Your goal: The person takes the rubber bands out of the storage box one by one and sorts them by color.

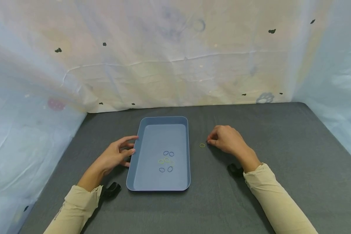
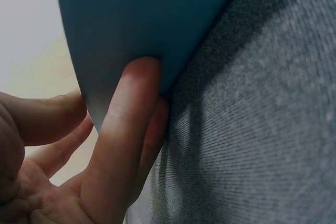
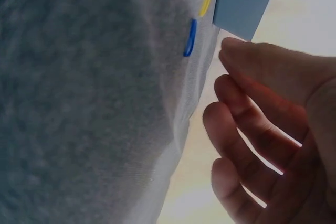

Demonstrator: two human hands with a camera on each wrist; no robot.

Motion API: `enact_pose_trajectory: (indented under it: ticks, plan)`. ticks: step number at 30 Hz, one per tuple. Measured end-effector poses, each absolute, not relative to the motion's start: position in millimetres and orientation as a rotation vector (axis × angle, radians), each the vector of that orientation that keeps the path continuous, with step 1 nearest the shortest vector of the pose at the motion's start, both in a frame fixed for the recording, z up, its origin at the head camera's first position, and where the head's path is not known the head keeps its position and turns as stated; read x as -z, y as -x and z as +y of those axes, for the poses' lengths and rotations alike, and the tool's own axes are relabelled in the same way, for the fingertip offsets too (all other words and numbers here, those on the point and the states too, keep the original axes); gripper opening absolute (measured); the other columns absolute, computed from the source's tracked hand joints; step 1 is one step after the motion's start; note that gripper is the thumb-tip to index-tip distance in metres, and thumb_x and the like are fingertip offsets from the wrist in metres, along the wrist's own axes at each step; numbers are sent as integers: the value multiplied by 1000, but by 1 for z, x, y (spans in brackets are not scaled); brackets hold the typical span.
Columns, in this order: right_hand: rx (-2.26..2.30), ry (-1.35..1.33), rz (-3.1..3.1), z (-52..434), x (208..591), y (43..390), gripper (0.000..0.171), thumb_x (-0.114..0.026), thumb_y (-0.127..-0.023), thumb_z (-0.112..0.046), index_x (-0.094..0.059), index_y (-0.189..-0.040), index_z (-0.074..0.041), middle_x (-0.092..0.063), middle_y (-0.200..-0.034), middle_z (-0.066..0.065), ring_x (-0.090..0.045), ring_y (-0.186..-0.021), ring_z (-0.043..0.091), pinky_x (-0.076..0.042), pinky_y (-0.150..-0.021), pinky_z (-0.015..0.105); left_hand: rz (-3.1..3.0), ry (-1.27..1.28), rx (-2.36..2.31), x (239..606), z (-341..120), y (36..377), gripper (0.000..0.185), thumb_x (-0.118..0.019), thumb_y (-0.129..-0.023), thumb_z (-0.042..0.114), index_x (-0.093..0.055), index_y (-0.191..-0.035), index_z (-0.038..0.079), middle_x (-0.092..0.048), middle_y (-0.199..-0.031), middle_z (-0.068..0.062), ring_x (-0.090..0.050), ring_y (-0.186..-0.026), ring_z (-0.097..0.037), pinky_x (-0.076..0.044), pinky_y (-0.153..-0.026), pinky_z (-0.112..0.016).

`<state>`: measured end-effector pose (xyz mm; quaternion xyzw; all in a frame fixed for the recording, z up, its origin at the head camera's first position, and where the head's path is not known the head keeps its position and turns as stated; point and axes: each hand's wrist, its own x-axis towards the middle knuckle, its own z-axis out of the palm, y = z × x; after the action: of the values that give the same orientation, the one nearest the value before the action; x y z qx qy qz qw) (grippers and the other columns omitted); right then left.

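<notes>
Right wrist view only: blue band [image 3: 190, 38] on cloth, near loosely curled, empty right hand [image 3: 273, 129].

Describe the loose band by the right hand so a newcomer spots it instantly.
Start at the shallow blue plastic tray on the dark grey cloth table. Just past its right wall, before the right hand, lies one small yellow rubber band. In the head view it is the only band outside the tray.

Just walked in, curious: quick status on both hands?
Left hand touching blue plastic tray. Right hand open beside small yellow rubber band on grey cloth. Nothing between.
</notes>
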<state>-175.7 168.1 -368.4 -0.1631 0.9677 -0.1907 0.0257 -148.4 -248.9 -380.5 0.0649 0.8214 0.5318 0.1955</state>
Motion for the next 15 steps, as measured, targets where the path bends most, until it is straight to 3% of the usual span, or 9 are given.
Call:
enact_pose_trajectory:
  ticks: [15]
  plan:
    - [680,596,3030,156,351,165,6,-77,-88,-22,-81,-92,-20,-71,-99,-3,-66,-85,15,-54,-74,37,2278,-185,-1505,382,-243,155,57,-59,-102,17,-36,-154,18,-39,-151,-26,-52,-127,-43,-62,-75,-45]
